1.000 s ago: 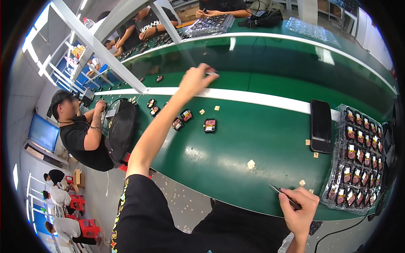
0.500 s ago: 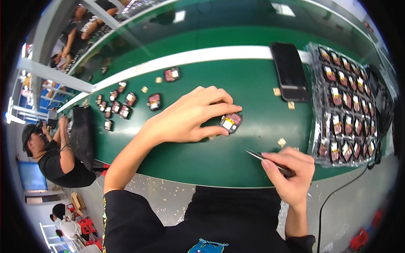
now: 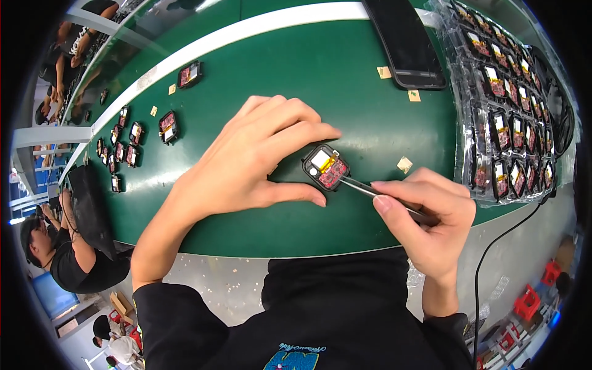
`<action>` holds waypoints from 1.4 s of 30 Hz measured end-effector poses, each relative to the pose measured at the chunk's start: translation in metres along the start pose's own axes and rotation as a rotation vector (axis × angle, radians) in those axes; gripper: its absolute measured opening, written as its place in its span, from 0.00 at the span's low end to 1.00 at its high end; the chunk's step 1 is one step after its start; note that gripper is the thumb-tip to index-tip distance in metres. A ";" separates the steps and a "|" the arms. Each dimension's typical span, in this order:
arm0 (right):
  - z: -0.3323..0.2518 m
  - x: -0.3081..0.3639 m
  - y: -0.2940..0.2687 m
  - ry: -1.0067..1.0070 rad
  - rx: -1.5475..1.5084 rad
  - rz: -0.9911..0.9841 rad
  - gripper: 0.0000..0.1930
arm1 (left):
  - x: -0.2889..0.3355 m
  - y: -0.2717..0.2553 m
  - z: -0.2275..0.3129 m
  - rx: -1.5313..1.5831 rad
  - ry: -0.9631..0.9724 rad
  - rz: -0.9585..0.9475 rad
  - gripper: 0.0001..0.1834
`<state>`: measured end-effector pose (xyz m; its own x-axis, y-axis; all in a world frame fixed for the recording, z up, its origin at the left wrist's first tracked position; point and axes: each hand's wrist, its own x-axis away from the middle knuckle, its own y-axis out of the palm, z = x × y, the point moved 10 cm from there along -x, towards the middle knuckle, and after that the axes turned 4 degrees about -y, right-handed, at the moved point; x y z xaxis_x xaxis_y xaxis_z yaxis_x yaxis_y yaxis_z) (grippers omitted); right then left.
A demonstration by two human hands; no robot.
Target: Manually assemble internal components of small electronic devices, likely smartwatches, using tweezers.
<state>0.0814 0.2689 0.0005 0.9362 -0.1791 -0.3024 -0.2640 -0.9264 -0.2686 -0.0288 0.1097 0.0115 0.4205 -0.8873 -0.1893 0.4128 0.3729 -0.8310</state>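
A small black watch-like housing [image 3: 325, 167] lies on the green table with its inside facing up: a red circuit board, a white block and a yellow strip show. My left hand [image 3: 253, 157] curves around its left side, thumb and index finger spread apart, with gaps between their tips and the housing. In my right hand [image 3: 431, 216] is a pair of metal tweezers [image 3: 364, 187], pinched between thumb and fingers. The tweezers' tips meet the lower right part of the housing, over the red board. Whether they grip anything there is too small to tell.
Several similar housings [image 3: 132, 155] are grouped at the left, with two nearer ones [image 3: 168, 127]. A clear plastic tray [image 3: 459, 179] full of housings stands at the right. A black phone [image 3: 407, 46] lies beyond. Small beige squares [image 3: 404, 164] are scattered around. A co-worker [image 3: 68, 246] sits at far left.
My left thumb and index finger have let go of the housing, which now lies turned on the table. My right hand has brought the tweezers up and left to it. The whole view has shifted.
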 end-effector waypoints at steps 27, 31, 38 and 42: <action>-0.006 -0.013 0.020 -0.098 0.237 -0.036 0.11 | 0.007 0.001 -0.013 0.134 -0.099 -0.076 0.37; -0.013 -0.009 0.018 -0.211 0.304 0.010 0.14 | 0.006 0.000 -0.011 0.134 -0.049 -0.035 0.37; -0.019 -0.008 0.022 -0.316 0.343 0.022 0.15 | 0.004 0.001 -0.011 0.115 -0.047 -0.077 0.35; -0.017 -0.012 0.023 -0.255 0.325 -0.026 0.14 | 0.005 0.003 -0.016 0.131 -0.034 -0.154 0.36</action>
<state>0.0684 0.2442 0.0130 0.8671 -0.0313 -0.4971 -0.3383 -0.7696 -0.5415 -0.0383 0.1020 -0.0002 0.3700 -0.9279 -0.0454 0.5749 0.2671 -0.7734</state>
